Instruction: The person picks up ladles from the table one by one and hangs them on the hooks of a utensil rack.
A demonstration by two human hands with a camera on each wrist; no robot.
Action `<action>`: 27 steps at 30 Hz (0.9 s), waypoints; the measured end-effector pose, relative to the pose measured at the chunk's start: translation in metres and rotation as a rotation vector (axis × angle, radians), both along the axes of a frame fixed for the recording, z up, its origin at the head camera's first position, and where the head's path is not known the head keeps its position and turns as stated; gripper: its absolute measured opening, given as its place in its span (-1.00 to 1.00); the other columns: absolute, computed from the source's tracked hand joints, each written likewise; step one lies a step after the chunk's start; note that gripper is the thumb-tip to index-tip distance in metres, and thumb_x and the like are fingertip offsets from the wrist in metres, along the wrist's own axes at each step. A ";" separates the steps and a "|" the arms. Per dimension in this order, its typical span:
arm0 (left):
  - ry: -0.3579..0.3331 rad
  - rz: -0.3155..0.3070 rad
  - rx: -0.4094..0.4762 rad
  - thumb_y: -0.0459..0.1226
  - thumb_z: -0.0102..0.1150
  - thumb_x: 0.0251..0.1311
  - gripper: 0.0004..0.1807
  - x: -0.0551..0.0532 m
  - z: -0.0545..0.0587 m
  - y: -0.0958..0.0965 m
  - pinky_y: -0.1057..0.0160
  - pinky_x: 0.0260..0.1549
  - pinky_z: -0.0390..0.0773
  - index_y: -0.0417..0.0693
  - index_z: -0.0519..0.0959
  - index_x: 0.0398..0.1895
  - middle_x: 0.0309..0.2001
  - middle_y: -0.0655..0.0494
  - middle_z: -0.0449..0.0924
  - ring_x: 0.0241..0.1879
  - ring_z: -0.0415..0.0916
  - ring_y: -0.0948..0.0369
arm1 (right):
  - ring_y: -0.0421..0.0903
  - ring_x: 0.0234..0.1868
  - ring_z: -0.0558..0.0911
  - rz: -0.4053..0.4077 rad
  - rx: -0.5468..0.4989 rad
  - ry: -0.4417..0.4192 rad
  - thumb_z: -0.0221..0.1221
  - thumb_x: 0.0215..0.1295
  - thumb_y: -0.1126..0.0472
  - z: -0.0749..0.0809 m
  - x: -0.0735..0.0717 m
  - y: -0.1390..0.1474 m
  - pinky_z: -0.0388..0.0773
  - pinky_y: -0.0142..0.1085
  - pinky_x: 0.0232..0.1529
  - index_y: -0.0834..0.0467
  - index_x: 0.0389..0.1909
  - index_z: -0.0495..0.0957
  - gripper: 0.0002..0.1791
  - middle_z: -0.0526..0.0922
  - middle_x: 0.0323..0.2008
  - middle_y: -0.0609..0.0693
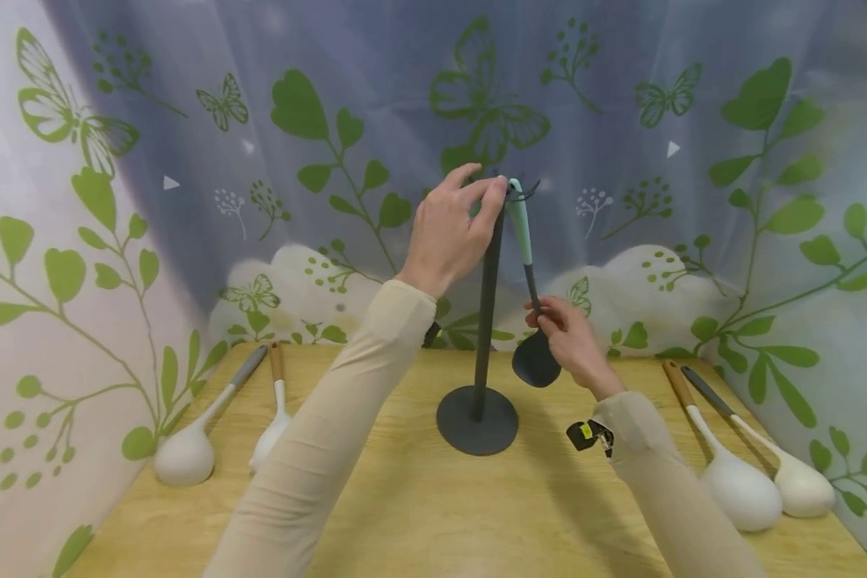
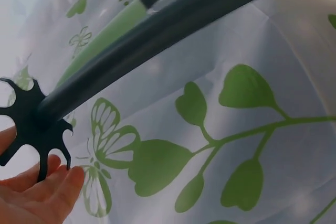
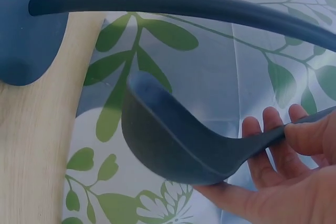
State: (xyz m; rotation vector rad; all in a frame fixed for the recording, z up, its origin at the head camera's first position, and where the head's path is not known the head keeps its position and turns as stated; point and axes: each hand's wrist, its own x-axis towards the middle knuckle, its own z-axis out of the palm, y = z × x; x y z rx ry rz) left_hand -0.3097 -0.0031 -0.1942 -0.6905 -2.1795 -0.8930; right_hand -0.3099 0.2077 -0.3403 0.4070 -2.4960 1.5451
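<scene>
A dark utensil stand (image 1: 488, 321) rises from a round base, with a ring of hooks (image 2: 34, 124) at its top. My left hand (image 1: 453, 229) grips this hooked top between thumb and fingers; in the left wrist view its fingertips lie against the hooks. Beside the pole hangs a black ladle (image 1: 537, 359) with a mint-green handle (image 1: 520, 229), bowl downward, the handle's holed end right at a hook. Lower down, my right hand (image 1: 572, 341) pinches the ladle's dark neck (image 3: 262, 141) just above the bowl, one finger under the bowl's edge.
On the wooden table (image 1: 419, 514), a white ladle with a grey handle (image 1: 185, 459) and a wooden-handled white utensil (image 1: 270, 437) lie at left. A large white ladle (image 1: 742, 491) and a cream ladle (image 1: 802, 486) lie at right. A patterned curtain (image 1: 376, 96) closes the back.
</scene>
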 end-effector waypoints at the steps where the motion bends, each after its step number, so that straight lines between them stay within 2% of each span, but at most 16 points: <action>1: -0.008 -0.012 0.001 0.07 -0.23 0.50 -0.51 0.000 0.001 0.000 0.04 0.20 0.47 0.13 0.63 0.15 0.39 0.04 0.36 0.25 0.47 0.05 | 0.20 0.16 0.50 0.002 -0.003 0.001 -0.18 0.57 0.34 -0.001 0.000 -0.001 0.32 0.11 0.32 0.30 0.24 0.41 -0.64 0.53 0.00 0.29; 8: -0.056 -0.069 0.004 0.07 -0.11 0.45 -0.56 -0.004 0.007 -0.005 0.17 0.14 0.48 0.13 0.66 0.10 0.34 0.05 0.41 0.16 0.50 0.16 | 0.20 0.17 0.50 0.028 -0.023 -0.014 -0.17 0.56 0.34 -0.003 -0.002 -0.007 0.31 0.10 0.32 0.28 0.22 0.42 -0.66 0.53 0.01 0.31; 11: -0.068 -0.067 0.000 0.08 -0.07 0.43 -0.56 -0.005 0.008 -0.008 0.22 0.12 0.48 0.13 0.65 0.11 0.30 0.08 0.44 0.13 0.51 0.19 | 0.18 0.18 0.49 0.025 -0.020 -0.024 -0.17 0.57 0.31 -0.004 -0.003 -0.010 0.31 0.10 0.32 0.24 0.23 0.42 -0.66 0.54 0.00 0.28; 18: -0.089 -0.038 -0.043 0.12 -0.13 0.44 -0.54 -0.005 0.010 -0.008 0.17 0.28 0.38 0.20 0.63 0.16 0.36 0.14 0.40 0.33 0.37 0.17 | 0.20 0.17 0.51 0.027 -0.035 -0.023 -0.16 0.56 0.32 -0.004 -0.005 -0.016 0.35 0.09 0.31 0.26 0.22 0.43 -0.66 0.55 0.01 0.29; 27: -0.059 -0.050 -0.061 0.12 -0.07 0.42 -0.56 -0.006 0.011 -0.008 0.24 0.18 0.45 0.19 0.66 0.10 0.27 0.19 0.50 0.18 0.49 0.25 | 0.20 0.11 0.56 0.025 -0.040 0.056 -0.13 0.54 0.36 -0.011 -0.010 -0.025 0.42 0.05 0.26 0.31 0.16 0.46 -0.69 0.57 0.01 0.33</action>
